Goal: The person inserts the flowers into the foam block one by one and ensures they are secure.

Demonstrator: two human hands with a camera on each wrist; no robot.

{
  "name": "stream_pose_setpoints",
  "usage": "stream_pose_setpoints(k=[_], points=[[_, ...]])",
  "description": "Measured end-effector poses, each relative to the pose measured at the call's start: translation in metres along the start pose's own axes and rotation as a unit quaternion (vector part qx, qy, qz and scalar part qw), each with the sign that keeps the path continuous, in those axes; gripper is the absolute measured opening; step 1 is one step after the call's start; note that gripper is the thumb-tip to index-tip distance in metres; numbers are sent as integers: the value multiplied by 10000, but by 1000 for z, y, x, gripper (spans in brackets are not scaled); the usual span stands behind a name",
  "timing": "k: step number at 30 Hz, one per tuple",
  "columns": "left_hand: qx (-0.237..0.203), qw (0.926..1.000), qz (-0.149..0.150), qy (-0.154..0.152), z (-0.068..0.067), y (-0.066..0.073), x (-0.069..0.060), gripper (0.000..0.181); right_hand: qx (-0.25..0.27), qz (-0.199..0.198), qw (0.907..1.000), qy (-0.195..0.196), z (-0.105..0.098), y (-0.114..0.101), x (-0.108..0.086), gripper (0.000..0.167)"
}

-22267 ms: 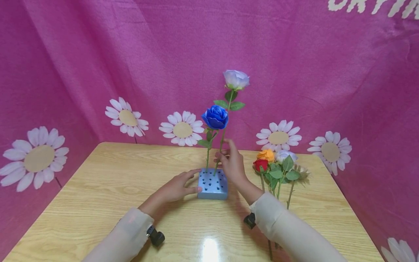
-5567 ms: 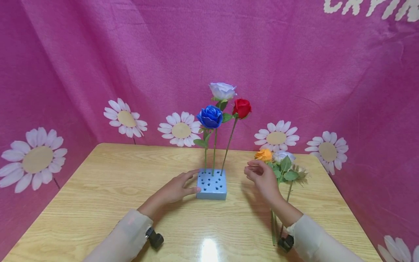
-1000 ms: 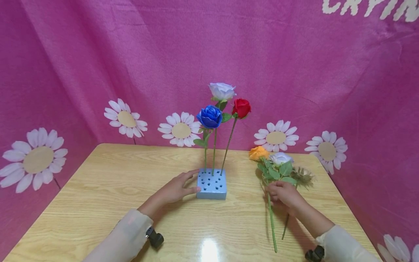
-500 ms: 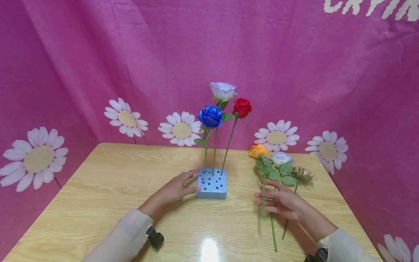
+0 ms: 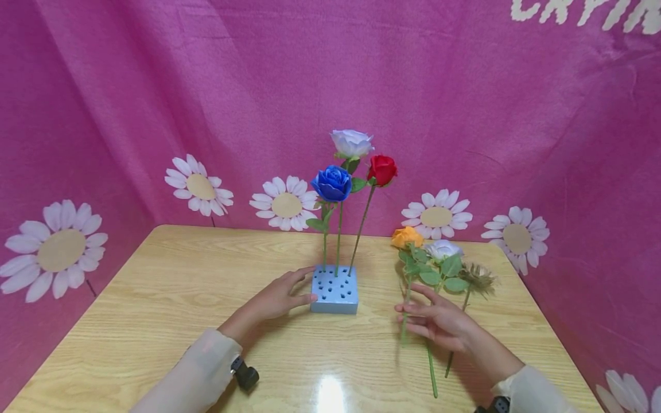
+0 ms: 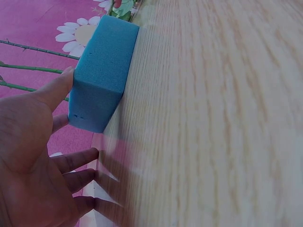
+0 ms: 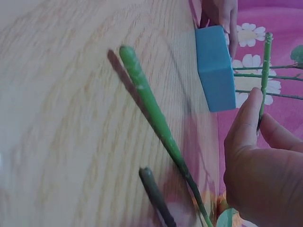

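Observation:
A light-blue foam block [image 5: 334,291] with several holes sits mid-table. Upright in it stand a blue rose [image 5: 331,183], a pale lilac rose [image 5: 352,143] and, leaning right, a red rose [image 5: 383,170]. My left hand [image 5: 279,295] rests thumb and forefinger on the block's left side, its other fingers spread loosely, as the left wrist view shows. Between thumb and finger my right hand [image 5: 445,326] pinches the stem of an orange rose [image 5: 407,236]; in the right wrist view the green stem [image 7: 266,61] sticks out past the fingertips.
Under and beside my right hand lie a second pale lilac rose [image 5: 443,249] and a dried-looking, brownish spiky flower [image 5: 478,279]. The wooden table [image 5: 181,275] meets a pink daisy-print cloth [image 5: 248,103] at the back and sides.
Earlier, the lilac rose was released in the block and the red rose moved there from the pile. Lately, my right hand has drawn the orange rose slightly left. My left hand stays put.

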State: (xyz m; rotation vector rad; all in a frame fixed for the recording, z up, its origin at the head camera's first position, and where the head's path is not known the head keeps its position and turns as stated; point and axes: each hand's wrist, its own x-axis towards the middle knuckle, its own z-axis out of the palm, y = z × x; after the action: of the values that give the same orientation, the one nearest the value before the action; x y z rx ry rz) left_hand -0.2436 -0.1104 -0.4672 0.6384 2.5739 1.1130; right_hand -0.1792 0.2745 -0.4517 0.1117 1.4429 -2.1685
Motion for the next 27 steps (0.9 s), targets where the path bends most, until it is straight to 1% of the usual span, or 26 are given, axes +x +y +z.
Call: stream_pose_setpoints(k=[11,16,20,23,27], points=[[-19,10000,-13,25,0,0,0,75,-209,-156,9994,225,13,8,3,87],[-17,10000,-37,28,0,0,0,75,-354,-269,9985,328,20,11,5,82],[-32,10000,-47,36,1,0,0,75,-347,-352,9983,321,24,14,6,68],[-36,10000,-37,37,1,-1,1,75,-312,-415,9983,276,27,15,7,54],[-33,10000,-26,26,1,0,0,74,-392,-498,9977,236,30,17,9,38]])
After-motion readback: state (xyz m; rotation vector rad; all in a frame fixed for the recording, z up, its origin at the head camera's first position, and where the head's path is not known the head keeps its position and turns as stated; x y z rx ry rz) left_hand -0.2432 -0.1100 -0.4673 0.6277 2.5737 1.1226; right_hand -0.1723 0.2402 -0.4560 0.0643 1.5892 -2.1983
